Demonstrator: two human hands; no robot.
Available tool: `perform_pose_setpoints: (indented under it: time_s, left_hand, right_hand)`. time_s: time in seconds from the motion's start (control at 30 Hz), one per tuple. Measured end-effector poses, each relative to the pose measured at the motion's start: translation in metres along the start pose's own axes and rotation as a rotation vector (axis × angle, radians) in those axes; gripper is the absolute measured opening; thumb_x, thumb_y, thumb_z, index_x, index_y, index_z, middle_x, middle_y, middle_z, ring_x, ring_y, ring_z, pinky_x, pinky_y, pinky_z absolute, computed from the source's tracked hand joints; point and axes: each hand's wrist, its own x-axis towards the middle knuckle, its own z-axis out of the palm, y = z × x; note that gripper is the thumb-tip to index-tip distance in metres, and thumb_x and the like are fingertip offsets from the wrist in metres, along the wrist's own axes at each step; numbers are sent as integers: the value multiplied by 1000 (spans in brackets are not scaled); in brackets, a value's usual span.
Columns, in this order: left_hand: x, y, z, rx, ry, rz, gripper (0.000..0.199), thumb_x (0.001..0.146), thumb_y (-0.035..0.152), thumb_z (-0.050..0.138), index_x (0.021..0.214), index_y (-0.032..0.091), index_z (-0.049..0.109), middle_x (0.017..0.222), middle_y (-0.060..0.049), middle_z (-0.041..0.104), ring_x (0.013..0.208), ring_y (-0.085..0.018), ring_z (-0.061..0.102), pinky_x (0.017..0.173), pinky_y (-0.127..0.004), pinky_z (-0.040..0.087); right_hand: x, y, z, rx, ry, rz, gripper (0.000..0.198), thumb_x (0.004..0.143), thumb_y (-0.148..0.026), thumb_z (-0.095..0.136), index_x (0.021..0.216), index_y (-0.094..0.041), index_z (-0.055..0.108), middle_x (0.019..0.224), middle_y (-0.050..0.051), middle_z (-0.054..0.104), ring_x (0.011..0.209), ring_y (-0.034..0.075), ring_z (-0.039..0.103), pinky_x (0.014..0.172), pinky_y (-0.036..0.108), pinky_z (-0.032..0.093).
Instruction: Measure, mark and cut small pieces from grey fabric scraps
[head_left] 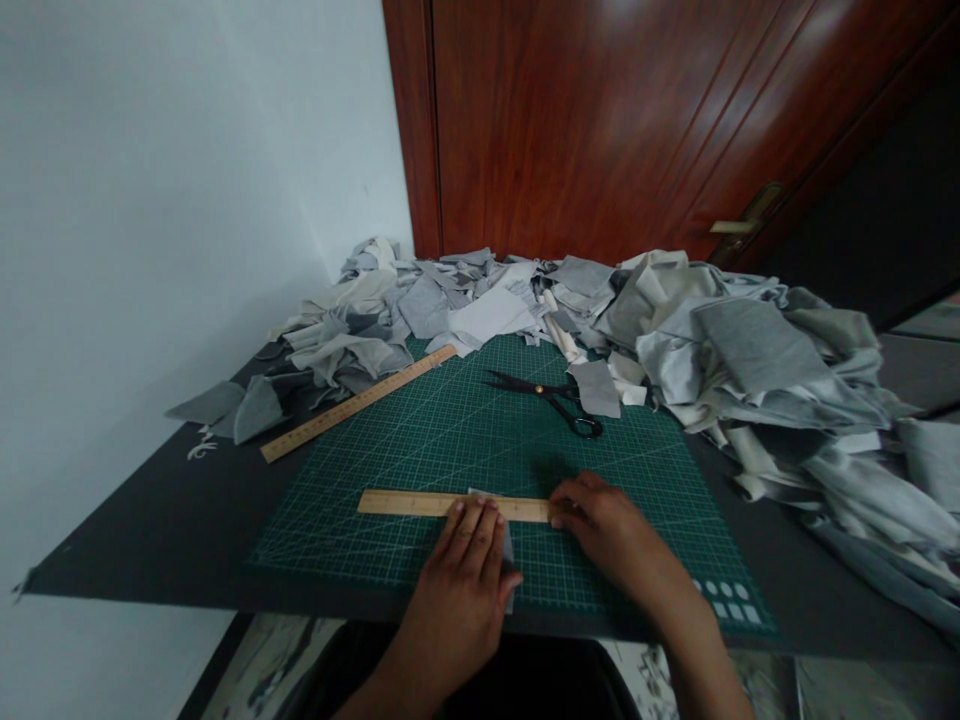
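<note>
A wooden ruler (409,503) lies crosswise on the green cutting mat (420,450). Beneath it is a small grey piece of fabric (509,548), mostly covered by my left hand (466,585). That hand is laid flat, its fingers stretched out and the fingertips pressing on the ruler and cloth. At the ruler's right end, my right hand (604,520) pinches it between thumb and fingers. Farther up the mat rest black scissors (540,389), blades partly apart and pointing left, handles beside a small grey scrap (597,388).
A second wooden ruler (360,402) lies slanted over the mat's left edge. Piles of grey and cream fabric scraps (757,345) line the back and right of the dark table (165,520). A white wall (187,150) and brown door (570,120) stand behind.
</note>
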Motion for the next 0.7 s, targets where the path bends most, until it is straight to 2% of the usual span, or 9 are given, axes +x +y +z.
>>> perform_pose_setpoints:
  time_s: [0.4, 0.7]
  left_hand:
    - [-1, 1, 3, 36, 9, 15, 51, 100, 35, 52, 139, 3, 53, 149, -21, 54, 141, -37, 48, 114, -53, 45]
    - [-1, 1, 3, 34, 19, 14, 48, 100, 32, 51, 138, 3, 54, 148, -21, 55, 140, -37, 49, 112, -53, 47]
  right_hand:
    - [-3, -3, 0, -26, -14, 31, 15, 93, -16, 58, 94, -26, 69, 96, 4, 66, 85, 22, 65, 80, 33, 44]
    - [-5, -14, -3, -51, -29, 75, 18, 91, -11, 55, 93, -23, 68, 99, 5, 66, 89, 21, 64, 81, 30, 43]
